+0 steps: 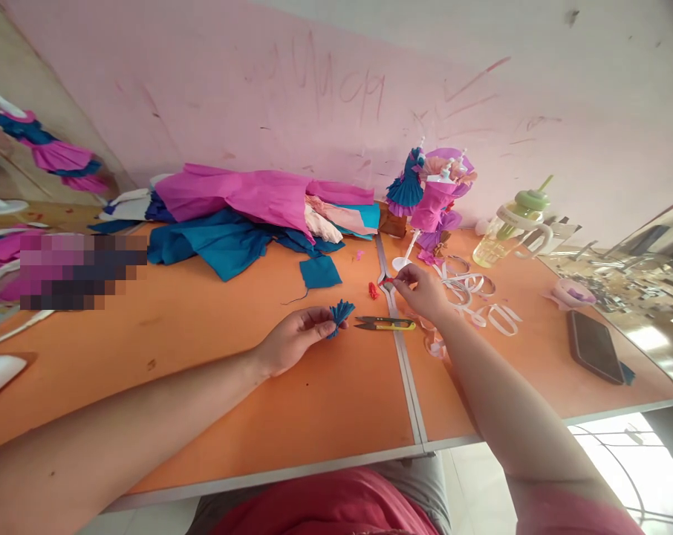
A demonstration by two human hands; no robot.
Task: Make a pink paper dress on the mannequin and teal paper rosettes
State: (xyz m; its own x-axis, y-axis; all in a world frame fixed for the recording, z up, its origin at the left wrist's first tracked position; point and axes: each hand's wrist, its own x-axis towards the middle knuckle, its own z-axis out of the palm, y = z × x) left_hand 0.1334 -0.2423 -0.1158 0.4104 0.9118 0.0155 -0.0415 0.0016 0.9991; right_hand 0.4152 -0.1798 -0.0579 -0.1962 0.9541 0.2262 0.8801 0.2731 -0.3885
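My left hand [298, 338] pinches a small gathered piece of blue crepe paper [341, 317], its pleats fanned out above the fingertips. To its right, my right hand [424, 292] is closed, thumb and finger together, on a thin red strip [388, 281]. Just left of those fingertips a small crumpled red piece [373, 290] lies on the table. Thread snips [385, 324] with dark blades and a yellow handle rest between my hands. Beyond my left hand lies a flat blue crepe paper square [321, 272].
Pink and blue crepe paper sheets [247, 195] are heaped along the wall. Small dressed figures [431, 200] on white stands, a tumbler [509, 230], curled white ribbon [473, 286] and a phone [594, 345] occupy the right. A metal-edged seam crosses the orange table [230, 423].
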